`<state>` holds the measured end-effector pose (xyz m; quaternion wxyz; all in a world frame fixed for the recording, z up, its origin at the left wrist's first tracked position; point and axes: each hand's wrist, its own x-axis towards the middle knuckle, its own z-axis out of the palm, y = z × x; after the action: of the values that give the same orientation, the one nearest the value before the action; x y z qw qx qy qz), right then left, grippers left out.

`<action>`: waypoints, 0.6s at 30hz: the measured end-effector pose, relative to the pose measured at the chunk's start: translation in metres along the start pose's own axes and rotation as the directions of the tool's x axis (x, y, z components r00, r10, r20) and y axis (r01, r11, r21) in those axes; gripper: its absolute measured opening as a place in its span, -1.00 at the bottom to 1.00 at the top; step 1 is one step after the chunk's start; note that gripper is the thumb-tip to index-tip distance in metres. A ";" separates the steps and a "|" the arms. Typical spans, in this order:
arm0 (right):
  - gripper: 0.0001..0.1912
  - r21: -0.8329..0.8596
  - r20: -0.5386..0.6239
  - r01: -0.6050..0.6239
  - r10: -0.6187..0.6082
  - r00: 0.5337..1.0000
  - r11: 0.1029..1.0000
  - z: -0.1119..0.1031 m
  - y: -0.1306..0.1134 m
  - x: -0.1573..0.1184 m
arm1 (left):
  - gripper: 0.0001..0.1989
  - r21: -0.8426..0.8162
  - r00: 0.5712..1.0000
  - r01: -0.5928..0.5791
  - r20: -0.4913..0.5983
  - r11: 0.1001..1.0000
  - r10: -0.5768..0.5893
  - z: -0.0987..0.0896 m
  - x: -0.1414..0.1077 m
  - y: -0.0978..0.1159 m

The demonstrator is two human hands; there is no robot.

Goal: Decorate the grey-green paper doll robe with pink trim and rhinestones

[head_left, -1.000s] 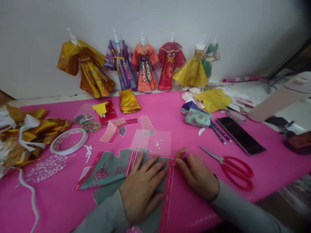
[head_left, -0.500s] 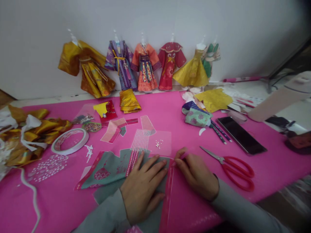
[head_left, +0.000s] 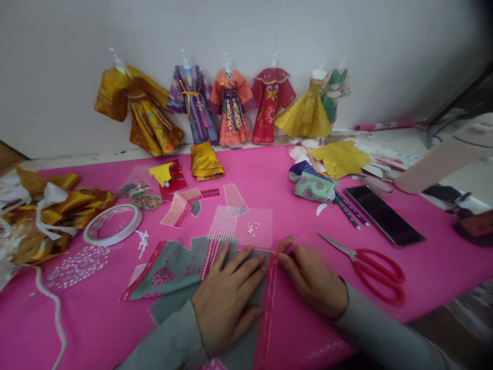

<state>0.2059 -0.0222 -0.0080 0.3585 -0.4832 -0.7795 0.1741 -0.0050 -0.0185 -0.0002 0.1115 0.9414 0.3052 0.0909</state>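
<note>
My left hand (head_left: pixel 231 298) lies flat with fingers spread on a grey-green fabric piece (head_left: pixel 250 308) that has a pink border. At the top right corner of that border, my right hand (head_left: pixel 311 280) is closed in a pinch. What sits between its fingertips is too small to make out. Left of my left hand is a patterned grey-green garment piece (head_left: pixel 165 272) with pink edging. Just beyond my fingers, a sheet of stick-on pearls (head_left: pixel 223 221) lies beside several loose pearls (head_left: pixel 252 228). Red-handled scissors (head_left: pixel 370 267) rest open to the right of my right hand.
A tape roll (head_left: pixel 113 224), white scraps (head_left: pixel 142 242) and gold fabric (head_left: pixel 57 205) lie left. A phone (head_left: pixel 385 213), two pens (head_left: pixel 350 209) and a bottle (head_left: pixel 442 159) are right. Several small dressed figures (head_left: pixel 233 105) stand along the wall.
The view has shifted very slightly, so everything sits a little further right. Both hands keep the same places on the fabric, the left flat and the right pinched at the corner.
</note>
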 end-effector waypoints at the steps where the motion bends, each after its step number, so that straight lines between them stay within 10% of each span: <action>1: -0.85 0.015 -0.002 -0.017 0.017 1.000 1.000 -0.001 0.000 0.001 | -0.50 0.000 1.000 0.000 -0.001 1.000 0.000 0.000 0.000 0.000; 9: -0.85 0.272 -0.137 -0.176 0.219 0.966 0.946 -0.011 -0.002 0.007 | -0.49 -0.012 1.000 0.003 -0.010 1.000 -0.003 0.001 0.000 0.000; 18: -0.75 0.088 -0.104 -0.029 0.038 0.994 0.996 -0.007 0.004 0.009 | -0.51 0.012 0.999 0.032 -0.002 0.999 -0.032 0.001 -0.001 0.002</action>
<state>0.2109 -0.0130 -0.0018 0.4166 -0.4889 -0.7430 0.1878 -0.0049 -0.0207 -0.0010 0.1070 0.9370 0.3207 0.0884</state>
